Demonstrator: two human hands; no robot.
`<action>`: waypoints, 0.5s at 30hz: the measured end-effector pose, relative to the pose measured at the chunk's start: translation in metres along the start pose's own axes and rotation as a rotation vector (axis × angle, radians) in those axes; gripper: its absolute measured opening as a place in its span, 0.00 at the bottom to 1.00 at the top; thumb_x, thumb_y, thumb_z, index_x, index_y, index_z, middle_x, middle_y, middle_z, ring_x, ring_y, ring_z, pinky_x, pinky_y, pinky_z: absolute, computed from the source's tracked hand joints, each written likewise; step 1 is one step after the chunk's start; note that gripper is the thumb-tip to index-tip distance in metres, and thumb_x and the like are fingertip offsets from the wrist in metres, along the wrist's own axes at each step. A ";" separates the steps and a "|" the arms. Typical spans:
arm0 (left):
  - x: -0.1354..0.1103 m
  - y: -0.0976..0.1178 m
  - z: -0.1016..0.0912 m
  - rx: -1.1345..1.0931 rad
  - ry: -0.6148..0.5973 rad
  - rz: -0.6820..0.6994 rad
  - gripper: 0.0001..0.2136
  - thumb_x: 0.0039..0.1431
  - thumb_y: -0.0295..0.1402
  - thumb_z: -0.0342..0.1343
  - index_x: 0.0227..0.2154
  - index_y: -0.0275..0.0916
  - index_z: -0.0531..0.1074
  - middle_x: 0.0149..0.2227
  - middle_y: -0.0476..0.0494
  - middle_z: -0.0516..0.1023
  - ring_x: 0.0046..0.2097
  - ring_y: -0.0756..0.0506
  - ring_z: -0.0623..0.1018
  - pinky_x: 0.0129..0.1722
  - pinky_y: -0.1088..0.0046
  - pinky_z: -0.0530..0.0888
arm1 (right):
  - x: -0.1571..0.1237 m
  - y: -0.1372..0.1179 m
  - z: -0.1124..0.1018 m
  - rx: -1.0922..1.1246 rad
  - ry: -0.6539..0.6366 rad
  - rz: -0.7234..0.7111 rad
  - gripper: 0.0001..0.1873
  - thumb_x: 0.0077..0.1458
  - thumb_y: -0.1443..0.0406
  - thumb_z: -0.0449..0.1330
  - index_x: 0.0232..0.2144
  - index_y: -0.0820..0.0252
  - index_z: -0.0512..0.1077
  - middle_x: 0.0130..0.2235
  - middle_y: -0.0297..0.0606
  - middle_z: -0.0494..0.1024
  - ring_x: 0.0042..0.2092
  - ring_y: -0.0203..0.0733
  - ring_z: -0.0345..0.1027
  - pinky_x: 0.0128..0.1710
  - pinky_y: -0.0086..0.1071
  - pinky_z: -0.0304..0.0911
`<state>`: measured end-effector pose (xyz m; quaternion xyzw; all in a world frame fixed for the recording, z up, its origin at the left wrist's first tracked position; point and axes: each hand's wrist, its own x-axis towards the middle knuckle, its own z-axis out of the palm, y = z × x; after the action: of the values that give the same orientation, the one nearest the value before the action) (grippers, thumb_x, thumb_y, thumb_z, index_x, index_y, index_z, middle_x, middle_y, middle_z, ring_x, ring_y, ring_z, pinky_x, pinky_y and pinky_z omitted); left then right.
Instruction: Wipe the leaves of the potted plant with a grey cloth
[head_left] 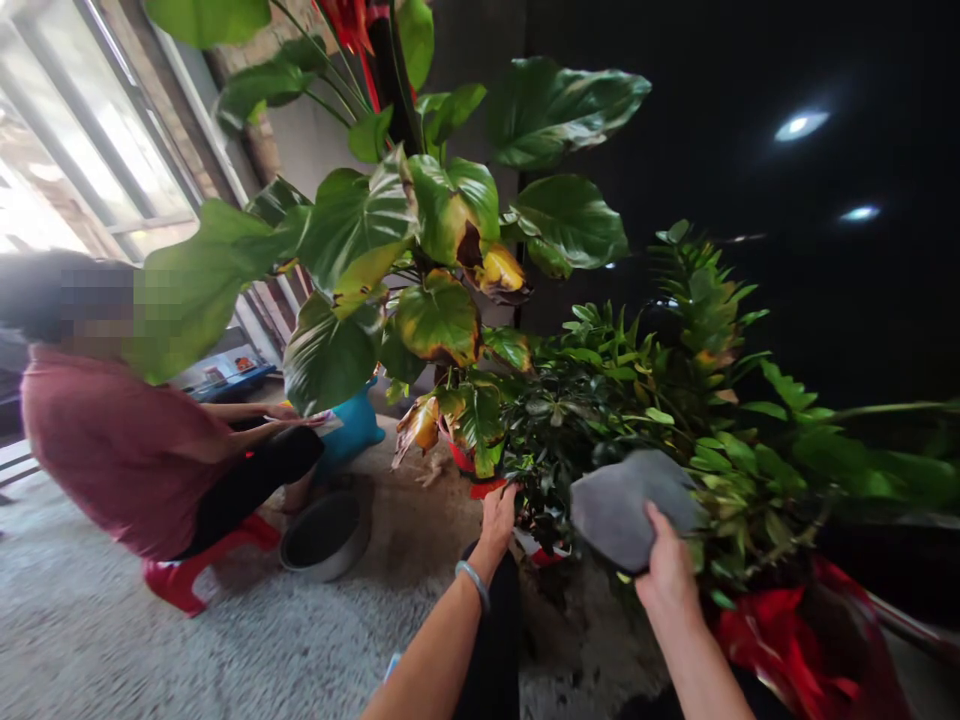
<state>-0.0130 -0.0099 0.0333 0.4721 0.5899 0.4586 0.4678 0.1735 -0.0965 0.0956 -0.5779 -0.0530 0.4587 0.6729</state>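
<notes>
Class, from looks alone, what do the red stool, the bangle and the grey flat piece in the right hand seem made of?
Red stool: likely moulded plastic, smooth; the colour is even.
Bangle: perhaps jade or glass, polished; it looks pale and smooth.
Grey flat piece: perhaps plastic, rubber or stone, matte; its face looks dull, but blur leaves it open.

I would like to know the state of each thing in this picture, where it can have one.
Left hand: beside dark leaves; grip unclear.
Right hand: closed on flat grey thing.
Flat grey thing: held, tilted.
Bracelet: worn, left wrist.
Tall plant: upright; some leaves yellowed, browned.
Basin: upright, uncovered.
Red stool: occupied.
Person: seated.
</notes>
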 end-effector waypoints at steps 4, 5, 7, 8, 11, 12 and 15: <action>-0.002 0.002 -0.004 0.047 0.015 0.095 0.16 0.52 0.45 0.50 0.19 0.38 0.70 0.24 0.46 0.75 0.32 0.46 0.72 0.33 0.72 0.69 | -0.045 0.015 0.006 -0.202 -0.333 0.242 0.22 0.25 0.58 0.72 0.28 0.62 0.78 0.26 0.44 0.83 0.41 0.60 0.77 0.39 0.43 0.72; -0.002 0.001 -0.005 0.051 0.018 0.112 0.16 0.52 0.45 0.50 0.19 0.38 0.70 0.24 0.46 0.75 0.32 0.45 0.71 0.33 0.72 0.69 | -0.054 0.016 0.002 -0.241 -0.365 0.251 0.22 0.24 0.58 0.72 0.27 0.62 0.78 0.27 0.44 0.83 0.41 0.60 0.77 0.39 0.43 0.72; -0.001 0.001 -0.005 0.033 0.015 0.094 0.16 0.51 0.45 0.51 0.19 0.38 0.69 0.23 0.47 0.74 0.31 0.46 0.71 0.31 0.72 0.69 | -0.065 0.009 -0.006 -0.244 -0.339 0.217 0.22 0.24 0.56 0.73 0.26 0.62 0.78 0.28 0.43 0.83 0.41 0.60 0.77 0.39 0.42 0.72; -0.001 0.000 -0.004 0.016 0.014 0.063 0.16 0.51 0.46 0.51 0.18 0.38 0.69 0.22 0.47 0.73 0.29 0.46 0.71 0.29 0.73 0.68 | -0.066 0.000 -0.007 -0.210 -0.301 0.191 0.23 0.24 0.56 0.73 0.27 0.61 0.78 0.28 0.43 0.83 0.40 0.60 0.77 0.39 0.43 0.72; -0.001 0.000 0.000 -0.042 -0.005 -0.010 0.17 0.52 0.47 0.52 0.19 0.38 0.70 0.21 0.48 0.72 0.25 0.48 0.70 0.25 0.73 0.67 | -0.059 -0.030 0.005 -0.028 -0.142 0.071 0.24 0.24 0.56 0.72 0.29 0.58 0.76 0.28 0.38 0.83 0.39 0.57 0.78 0.38 0.43 0.72; -0.001 0.000 0.001 -0.054 -0.012 -0.015 0.17 0.52 0.47 0.51 0.20 0.37 0.71 0.21 0.48 0.72 0.25 0.48 0.70 0.24 0.73 0.67 | -0.055 -0.037 0.012 0.025 -0.112 0.039 0.24 0.24 0.57 0.71 0.30 0.57 0.76 0.27 0.36 0.83 0.39 0.56 0.78 0.38 0.43 0.72; -0.002 0.001 0.000 -0.017 -0.026 0.025 0.16 0.54 0.44 0.50 0.22 0.38 0.72 0.23 0.46 0.74 0.29 0.46 0.72 0.26 0.73 0.68 | -0.046 -0.032 0.029 0.030 -0.176 0.113 0.18 0.27 0.58 0.70 0.26 0.57 0.75 0.23 0.37 0.81 0.37 0.56 0.78 0.37 0.43 0.72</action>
<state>-0.0125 -0.0115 0.0346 0.4812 0.5740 0.4634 0.4736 0.1478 -0.1040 0.1530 -0.5275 -0.0723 0.5456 0.6472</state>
